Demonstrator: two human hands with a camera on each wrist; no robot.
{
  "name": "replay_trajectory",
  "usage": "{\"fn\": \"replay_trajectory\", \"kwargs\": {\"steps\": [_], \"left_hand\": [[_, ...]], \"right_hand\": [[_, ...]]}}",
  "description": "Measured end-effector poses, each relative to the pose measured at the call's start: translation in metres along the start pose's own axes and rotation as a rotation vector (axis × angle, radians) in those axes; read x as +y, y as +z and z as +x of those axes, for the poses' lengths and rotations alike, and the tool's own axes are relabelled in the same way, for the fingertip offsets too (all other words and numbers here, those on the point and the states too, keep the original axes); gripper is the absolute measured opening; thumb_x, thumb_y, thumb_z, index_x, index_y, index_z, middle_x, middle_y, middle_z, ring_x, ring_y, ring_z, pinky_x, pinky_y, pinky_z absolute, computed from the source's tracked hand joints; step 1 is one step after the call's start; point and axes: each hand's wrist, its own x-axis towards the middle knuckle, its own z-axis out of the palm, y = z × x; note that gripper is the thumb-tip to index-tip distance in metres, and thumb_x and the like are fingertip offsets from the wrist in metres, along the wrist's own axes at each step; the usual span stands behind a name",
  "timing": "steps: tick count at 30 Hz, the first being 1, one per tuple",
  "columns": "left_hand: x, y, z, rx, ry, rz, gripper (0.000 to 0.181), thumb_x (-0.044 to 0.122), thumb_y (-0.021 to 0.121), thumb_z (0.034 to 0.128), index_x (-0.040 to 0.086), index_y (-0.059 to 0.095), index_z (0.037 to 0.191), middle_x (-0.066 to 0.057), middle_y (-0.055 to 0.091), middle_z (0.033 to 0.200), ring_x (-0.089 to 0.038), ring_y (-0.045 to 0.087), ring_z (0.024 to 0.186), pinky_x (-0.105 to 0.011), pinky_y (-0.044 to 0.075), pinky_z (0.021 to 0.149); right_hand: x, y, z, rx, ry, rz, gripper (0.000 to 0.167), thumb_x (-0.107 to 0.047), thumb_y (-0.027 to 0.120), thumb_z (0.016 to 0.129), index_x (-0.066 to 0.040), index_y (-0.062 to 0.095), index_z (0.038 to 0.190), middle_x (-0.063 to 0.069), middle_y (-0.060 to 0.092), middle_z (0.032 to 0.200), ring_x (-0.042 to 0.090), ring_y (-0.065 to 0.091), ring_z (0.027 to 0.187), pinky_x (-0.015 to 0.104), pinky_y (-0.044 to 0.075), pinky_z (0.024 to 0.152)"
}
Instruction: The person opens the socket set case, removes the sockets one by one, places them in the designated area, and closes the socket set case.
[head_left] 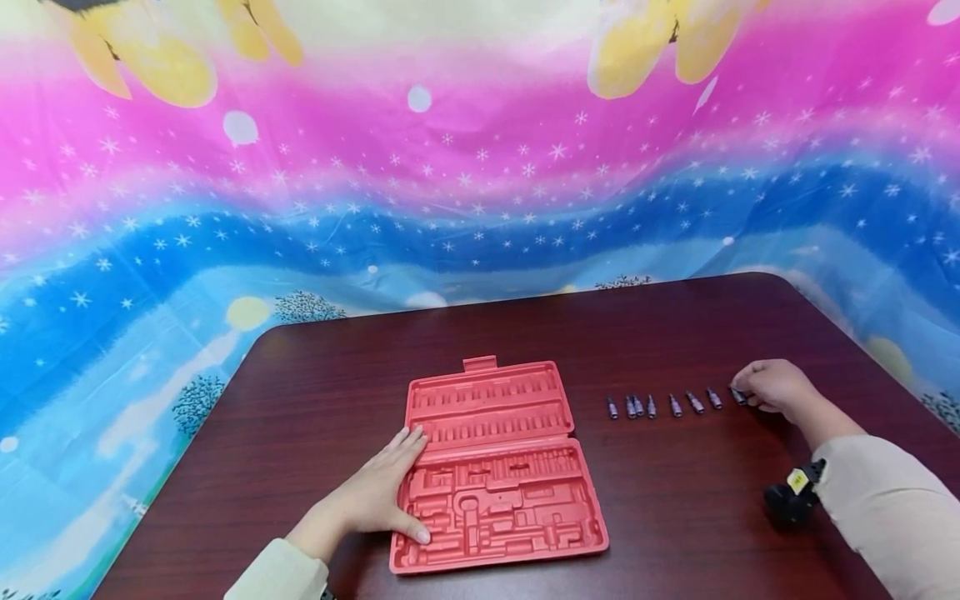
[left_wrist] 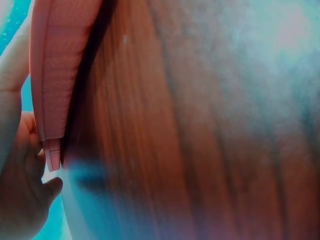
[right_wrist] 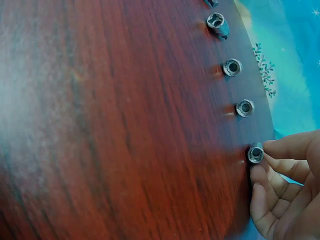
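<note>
An empty red plastic tool case lies unfolded on the table, with moulded recesses in both halves. My left hand rests on its left edge, fingers straight and spread, thumb over the lower half's rim. The left wrist view catches the case's side wall beside part of the hand. To the right, my right hand pinches a small metal bit socket between thumb and fingers at the right end of a row. Several similar bit sockets lie in that row, left of the hand.
The dark reddish-brown wooden table has rounded far corners. Behind it hangs a colourful printed cloth. A black wrist camera is strapped near the right sleeve.
</note>
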Motion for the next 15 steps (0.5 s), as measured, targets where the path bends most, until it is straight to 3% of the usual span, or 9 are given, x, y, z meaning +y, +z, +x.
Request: {"fn": "replay_trajectory", "kwargs": {"steps": [15], "left_hand": [[0.0008,-0.0005,-0.0008,0.004,0.002,-0.011,0.119,0.067,0.065,0.0491,0.0,0.02,0.136,-0.013,0.013,0.142,-0.026,0.004,0.129,-0.045,0.015,0.1]], "right_hand": [[0.0002,0.0023,-0.0026,-0.015,-0.029,0.002,0.028,-0.016,0.047,0.087,0.01,0.054,0.095,0.007,0.053,0.082,0.021,0.049,0.072,0.032,0.045,0.06]]}}
